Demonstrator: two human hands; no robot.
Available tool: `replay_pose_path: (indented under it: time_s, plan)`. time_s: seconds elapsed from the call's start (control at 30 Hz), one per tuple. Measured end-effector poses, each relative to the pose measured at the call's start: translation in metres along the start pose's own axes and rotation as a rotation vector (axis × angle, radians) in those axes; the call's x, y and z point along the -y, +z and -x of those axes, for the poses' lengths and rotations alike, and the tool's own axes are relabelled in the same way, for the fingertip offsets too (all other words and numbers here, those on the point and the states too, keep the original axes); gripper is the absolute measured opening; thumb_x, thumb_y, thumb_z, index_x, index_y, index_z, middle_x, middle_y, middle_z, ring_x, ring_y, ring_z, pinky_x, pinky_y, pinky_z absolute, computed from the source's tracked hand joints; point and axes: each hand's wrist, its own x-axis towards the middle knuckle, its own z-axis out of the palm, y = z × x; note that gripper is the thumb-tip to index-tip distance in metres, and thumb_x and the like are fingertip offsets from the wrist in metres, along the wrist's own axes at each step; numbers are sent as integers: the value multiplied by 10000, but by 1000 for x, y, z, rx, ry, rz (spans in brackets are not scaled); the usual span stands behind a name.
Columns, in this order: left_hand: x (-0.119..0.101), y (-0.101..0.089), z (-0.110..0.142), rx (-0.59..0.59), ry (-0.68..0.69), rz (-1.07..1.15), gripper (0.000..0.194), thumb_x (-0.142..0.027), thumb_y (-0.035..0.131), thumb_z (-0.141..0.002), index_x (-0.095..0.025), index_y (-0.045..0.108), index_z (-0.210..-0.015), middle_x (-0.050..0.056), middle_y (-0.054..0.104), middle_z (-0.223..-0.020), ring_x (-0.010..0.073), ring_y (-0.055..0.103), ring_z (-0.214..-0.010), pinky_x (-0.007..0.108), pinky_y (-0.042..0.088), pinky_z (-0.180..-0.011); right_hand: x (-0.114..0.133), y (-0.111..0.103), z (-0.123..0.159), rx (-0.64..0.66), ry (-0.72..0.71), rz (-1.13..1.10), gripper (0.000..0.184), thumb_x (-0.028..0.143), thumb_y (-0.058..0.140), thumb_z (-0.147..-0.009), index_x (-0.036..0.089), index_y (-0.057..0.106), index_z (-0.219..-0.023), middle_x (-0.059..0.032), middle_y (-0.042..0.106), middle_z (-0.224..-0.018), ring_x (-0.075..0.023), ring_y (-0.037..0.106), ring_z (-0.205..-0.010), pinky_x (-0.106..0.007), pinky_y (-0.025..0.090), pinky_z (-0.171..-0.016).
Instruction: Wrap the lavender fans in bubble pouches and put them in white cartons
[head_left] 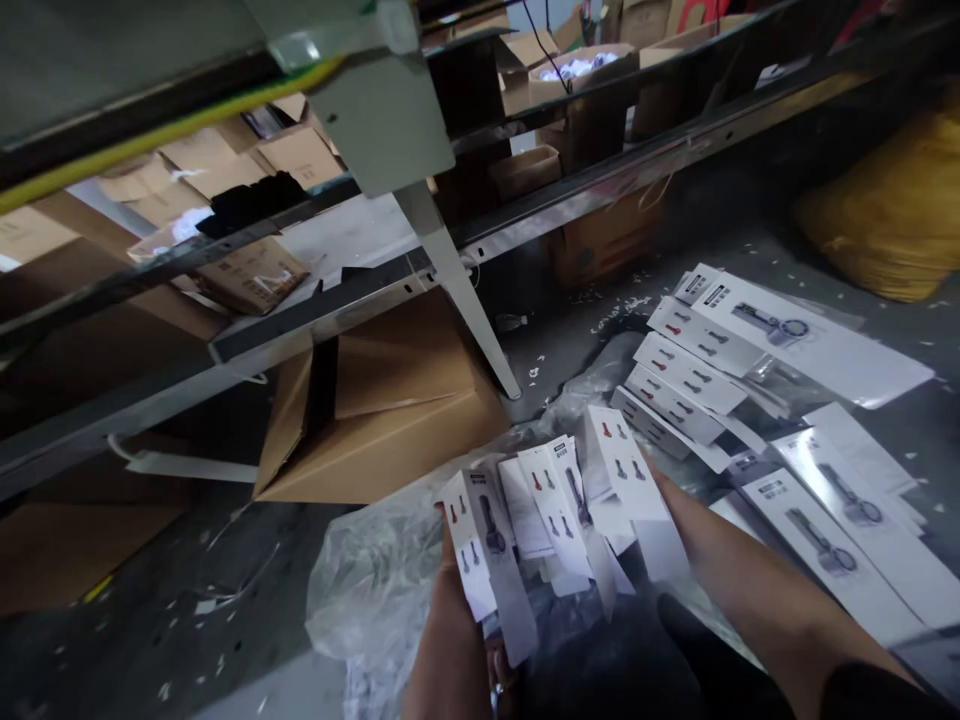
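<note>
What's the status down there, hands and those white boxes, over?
Both hands under a fanned bundle of white boxes, left hand and right hand mostly hidden. More boxes on the floor to the right. Clear plastic bag underneath.

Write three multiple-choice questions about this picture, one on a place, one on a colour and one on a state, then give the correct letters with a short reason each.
1. Where does the folded brown cardboard box lie?
A. on the grey floor beside the slanted pale metal leg
B. on top of the yellow sack
C. in the person's arms

2. What colour is the bulging sack at the upper right?
A. blue
B. yellow
C. black

3. How are the flat white printed product boxes between the forearms held?
A. stacked in one neat pile
B. fanned out loosely between both hands
C. sealed inside a closed carton

Answers:
1 A, the box rests on the floor next to the leg.
2 B, its surface is plainly yellow.
3 B, the left hand and the right hand hold them spread at different angles; the grip itself is mostly hidden.
</note>
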Motion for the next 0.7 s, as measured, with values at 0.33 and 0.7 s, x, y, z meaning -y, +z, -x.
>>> replay_pose_path:
  time_s: [0.33, 0.7]
  plan:
    - [-9, 12, -9, 110, -22, -60, 926, -828, 99, -719, -143, 630, -1045, 114, 721, -860, 259, 667, -853, 385, 475, -812, 9, -14, 39, 179, 287, -89, 696, 672, 361, -846, 53, 656, -958, -188, 713, -780, -267, 687, -782, -428, 477, -828]
    - [30, 110, 2, 168, 75, -131, 580, -574, 354, -888, -103, 639, -1070, 90, 708, -789, 208, 673, -697, 290, 510, -691, 40, -57, 63, -119, 35, 28, 733, 708, 255, -837, 112, 680, -811, -198, 697, -801, -226, 683, -704, -366, 477, -686]
